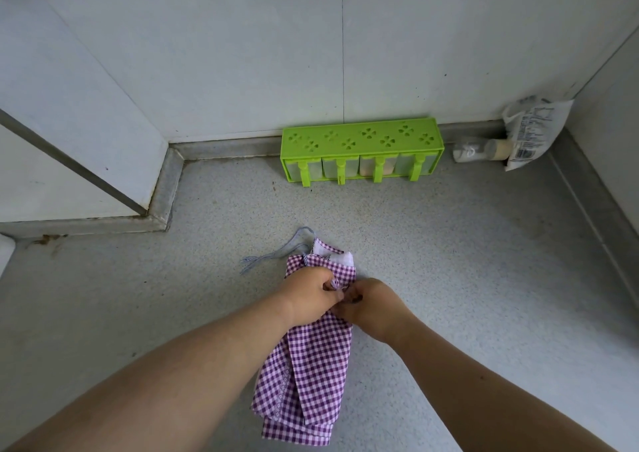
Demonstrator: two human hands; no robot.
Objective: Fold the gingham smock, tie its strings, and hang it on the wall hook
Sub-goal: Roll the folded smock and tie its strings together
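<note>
Both hands — left hand point(313, 294), right hand point(371, 304) — pinch the folded gingham smock point(311, 365); green spice rack point(361, 151) holds four jars.

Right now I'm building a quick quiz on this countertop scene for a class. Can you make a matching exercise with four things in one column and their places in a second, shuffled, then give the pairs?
Things:
1. gingham smock
2. green seasoning rack
3. printed plastic bag
4. grey string

Places:
A. leaning in the far right corner
B. against the back wall, middle
C. lying loose on the counter, beyond the left hand
D. folded long, pinched near its top by both hands

Pairs: 1-D, 2-B, 3-A, 4-C
</note>
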